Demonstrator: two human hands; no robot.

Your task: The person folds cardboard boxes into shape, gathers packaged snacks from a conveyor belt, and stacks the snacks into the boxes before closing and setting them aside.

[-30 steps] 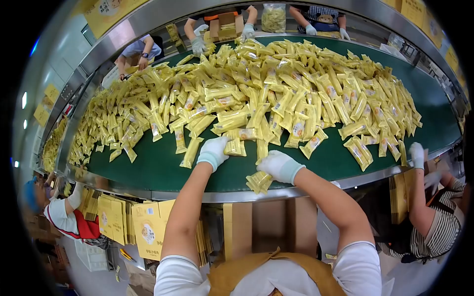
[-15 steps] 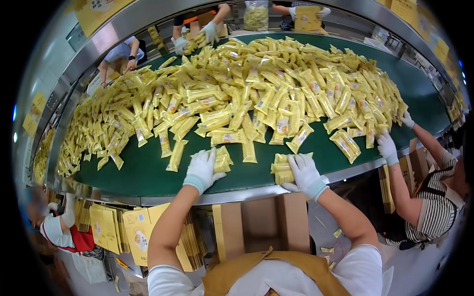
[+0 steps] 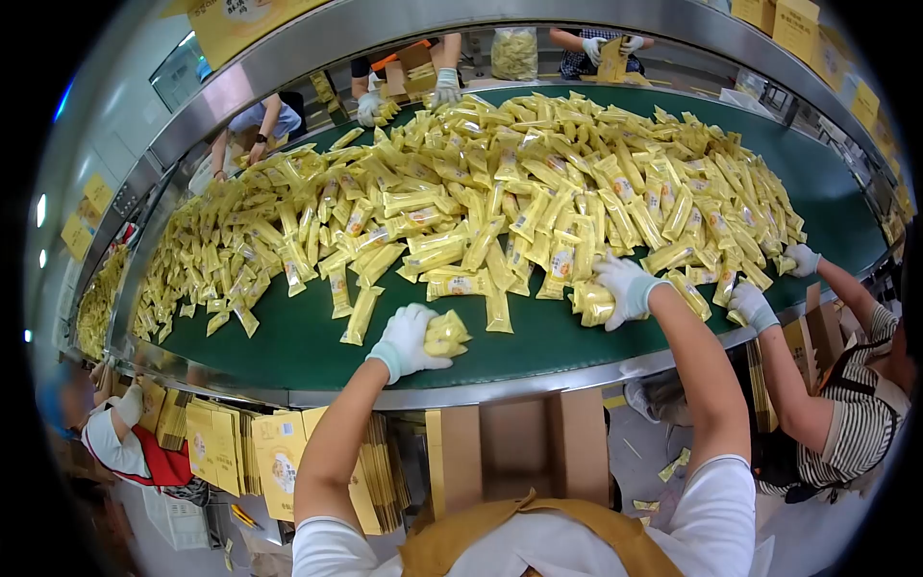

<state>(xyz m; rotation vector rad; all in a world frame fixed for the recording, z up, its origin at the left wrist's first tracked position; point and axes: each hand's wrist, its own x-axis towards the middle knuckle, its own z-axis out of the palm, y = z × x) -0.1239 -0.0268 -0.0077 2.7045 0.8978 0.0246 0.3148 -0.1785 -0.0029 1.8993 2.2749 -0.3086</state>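
Yellow wrapped packets [image 3: 461, 207] lie in a wide heap on the green belt [image 3: 308, 351]. My left hand [image 3: 411, 343], in a white glove, is closed around a small bunch of packets [image 3: 447, 334] near the belt's front edge. Farther right, my gloved right hand [image 3: 625, 288] grips another bunch [image 3: 592, 303] at the front of the heap. Below the belt's metal edge, between my arms, stands an open brown carton [image 3: 519, 447].
Folded yellow cartons [image 3: 281, 462] stand upright at the lower left. A co-worker in a striped top [image 3: 851, 433] reaches onto the belt at the right. Other people work across the belt and at the far left. A metal rail [image 3: 461, 24] arches over the far side.
My right hand has moved from the front edge up and right to the heap, with packets in its grip. My left hand has shifted slightly right with its bunch.
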